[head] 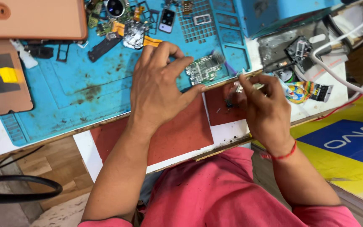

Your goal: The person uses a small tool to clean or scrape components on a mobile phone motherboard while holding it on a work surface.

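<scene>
Head camera, looking steeply down, close over blue work mat (85, 84) (single view, wearer's lap at bottom).

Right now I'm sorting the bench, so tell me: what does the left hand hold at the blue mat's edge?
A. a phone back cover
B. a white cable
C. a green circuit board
C: the left hand pinches a small green circuit board on the blue mat.
</scene>
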